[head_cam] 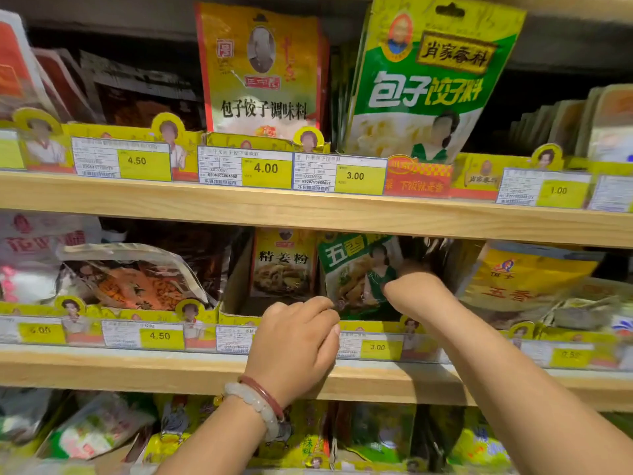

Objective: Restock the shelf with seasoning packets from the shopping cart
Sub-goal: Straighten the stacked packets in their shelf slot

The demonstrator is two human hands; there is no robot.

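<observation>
A green and white seasoning packet [356, 272] stands in a yellow display box [363, 326] on the middle shelf. My right hand [416, 291] reaches into that box and grips the packet's right side, fingers hidden behind it. My left hand [296, 341], with two bracelets on the wrist, rests at the box's front edge, its fingers curled and pinching the packet's lower left corner. A ginger powder packet [282, 265] stands just left of it.
Wooden shelf boards [137, 200] carry rows of yellow boxes with price tags. Tall dumpling seasoning packets [424, 77] stand on the shelf above. An orange five-spice packet [524, 279] leans to the right. More packets fill the bottom shelf [102, 426]. The shopping cart is out of view.
</observation>
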